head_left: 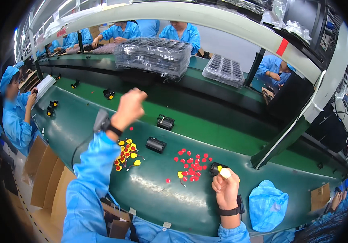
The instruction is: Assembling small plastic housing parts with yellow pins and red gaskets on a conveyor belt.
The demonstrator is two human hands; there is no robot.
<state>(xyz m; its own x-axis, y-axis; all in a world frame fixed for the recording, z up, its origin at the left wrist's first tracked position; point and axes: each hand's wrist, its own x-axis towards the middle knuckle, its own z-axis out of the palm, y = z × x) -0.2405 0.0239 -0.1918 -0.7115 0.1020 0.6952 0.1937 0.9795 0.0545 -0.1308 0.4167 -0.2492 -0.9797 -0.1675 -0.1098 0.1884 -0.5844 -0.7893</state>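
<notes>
My left hand (pixel 130 108) is raised over the green conveyor belt (pixel 198 121). Its fingers are curled; whatever they hold, if anything, is hidden. At the front of the table, my right hand (pixel 226 189) grips a small black plastic part (pixel 215 168) with yellow and whitish pieces at its near end. To the left of that hand lie scattered red discs (pixel 193 172) and a yellow piece with a wire (pixel 180 174). Below my left wrist sits a pile of yellow-and-red wired pieces (pixel 126 150). A black housing (pixel 155 144) rests on the table, and another black housing (pixel 165 122) lies on the belt.
A blue cloth cap (pixel 268 205) lies right of my right hand, with a cardboard box (pixel 320 197) beyond it. A slanted frame post (pixel 287 137) stands at the right. Stacked clear trays (pixel 153 56) sit across the belt. Co-workers in blue sit along the far side and left.
</notes>
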